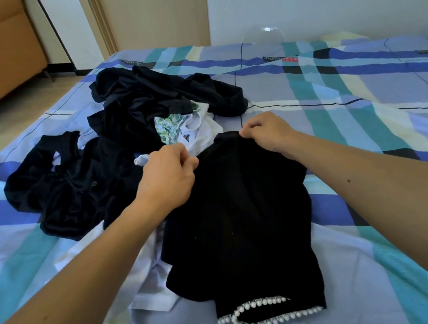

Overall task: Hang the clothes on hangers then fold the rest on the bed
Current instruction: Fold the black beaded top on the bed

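Top point(240, 227), black with a pearl point(263, 319) neckline, lies flat on the bed point(371, 137), neckline nearest the viewer. Both hands pinch its far edge: the left hand point(166, 177) at one corner and the right hand point(268, 133) at the other, fingers point(251, 128) curled tight on the cloth. Its left side overlaps a white shirt point(149, 289), with a dark pile point(123, 125) just beyond. Likely risks: lifting could drag the shirt along, the thin pinch could slip on the soft knit, and the pearls may snag the sheet. No hanger is visible.
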